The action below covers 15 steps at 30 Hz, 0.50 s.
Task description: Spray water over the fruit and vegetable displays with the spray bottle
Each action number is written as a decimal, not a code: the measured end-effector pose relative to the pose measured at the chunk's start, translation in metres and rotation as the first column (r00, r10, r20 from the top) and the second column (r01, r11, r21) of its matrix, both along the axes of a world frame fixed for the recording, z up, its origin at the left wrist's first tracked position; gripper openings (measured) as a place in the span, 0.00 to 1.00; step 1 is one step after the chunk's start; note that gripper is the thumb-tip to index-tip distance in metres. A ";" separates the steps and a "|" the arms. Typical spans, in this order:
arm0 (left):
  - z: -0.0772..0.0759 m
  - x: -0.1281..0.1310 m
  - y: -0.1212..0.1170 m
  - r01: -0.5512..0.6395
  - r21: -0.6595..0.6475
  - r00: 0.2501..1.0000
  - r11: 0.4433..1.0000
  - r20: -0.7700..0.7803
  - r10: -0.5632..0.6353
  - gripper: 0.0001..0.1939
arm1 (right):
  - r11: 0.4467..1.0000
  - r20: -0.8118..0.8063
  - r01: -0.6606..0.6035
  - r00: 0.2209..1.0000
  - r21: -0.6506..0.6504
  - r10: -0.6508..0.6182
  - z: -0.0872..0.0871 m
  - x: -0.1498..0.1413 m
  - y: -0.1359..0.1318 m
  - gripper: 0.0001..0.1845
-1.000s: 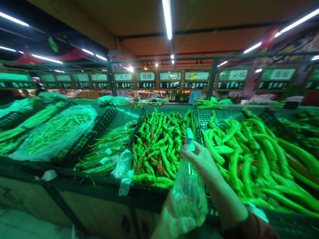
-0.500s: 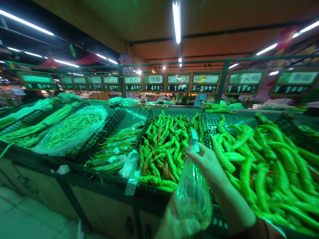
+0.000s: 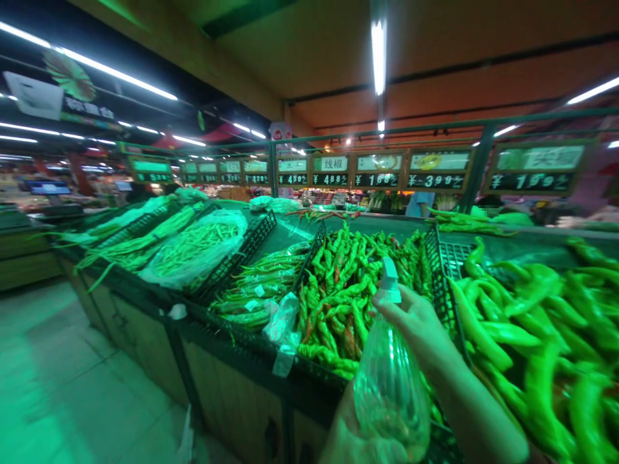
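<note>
A clear ribbed spray bottle (image 3: 393, 374) with a pale spray head is held upright in front of the vegetable stand. My right hand (image 3: 411, 316) is closed around its neck, just under the spray head. Lower down, my left hand (image 3: 360, 432) grips the bottle's base, its fingers partly hidden behind and below it. A little liquid seems to lie in the bottom. Just beyond the bottle is a black crate of wrinkled green peppers (image 3: 338, 283), a few of them reddish.
Larger smooth green peppers (image 3: 541, 341) fill the crate on the right. To the left lie thin long peppers (image 3: 261, 283) and bagged green beans (image 3: 203, 235). A row of price signs (image 3: 333, 171) hangs along the rail behind. Tiled floor (image 3: 106, 374) runs along the stand's left front.
The view has turned left, so the stand and signs sit farther right and more floor shows. Both hands keep their hold on the spray bottle.
</note>
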State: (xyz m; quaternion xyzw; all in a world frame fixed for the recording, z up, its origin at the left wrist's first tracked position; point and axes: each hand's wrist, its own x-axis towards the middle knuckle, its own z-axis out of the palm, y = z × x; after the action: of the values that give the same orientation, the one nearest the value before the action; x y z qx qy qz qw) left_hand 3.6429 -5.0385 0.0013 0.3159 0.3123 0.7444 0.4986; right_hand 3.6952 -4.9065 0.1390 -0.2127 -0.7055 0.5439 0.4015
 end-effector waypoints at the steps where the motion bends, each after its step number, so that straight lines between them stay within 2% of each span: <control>1: 0.000 -0.001 -0.003 -0.018 0.000 1.000 1.000 0.002 0.018 0.43 | 1.000 -0.004 -0.009 1.000 0.001 0.009 0.001 -0.003 -0.002 0.19; 4: 0.004 -0.004 -0.012 -0.051 0.027 0.998 0.998 0.021 0.051 0.45 | 0.999 -0.015 -0.038 0.999 -0.016 0.038 0.003 -0.011 -0.011 0.20; 8: 0.006 -0.009 -0.022 -0.078 0.025 0.995 0.997 0.062 0.076 0.41 | 0.997 -0.039 -0.066 0.997 -0.038 0.065 0.005 -0.020 -0.023 0.22; 11: -0.003 -0.013 -0.027 -0.105 0.033 0.990 0.994 0.095 0.101 0.44 | 0.995 -0.008 -0.102 0.995 0.008 0.102 0.005 -0.026 -0.029 0.22; 13: -0.013 -0.017 -0.030 -0.147 0.047 0.984 0.988 0.108 0.141 0.50 | 0.991 0.027 -0.131 0.991 0.037 0.130 0.005 -0.030 -0.031 0.22; 15: -0.022 -0.023 -0.029 -0.188 0.035 0.976 0.981 0.118 0.183 0.48 | 0.987 0.051 -0.150 0.988 0.048 0.148 0.004 -0.035 -0.035 0.22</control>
State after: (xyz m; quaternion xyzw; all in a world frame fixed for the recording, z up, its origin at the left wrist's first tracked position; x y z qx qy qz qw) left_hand 3.6203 -5.0679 -0.0206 0.2535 0.2940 0.8116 0.4365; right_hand 3.6606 -4.9412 0.1435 -0.1618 -0.7426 0.5487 0.3482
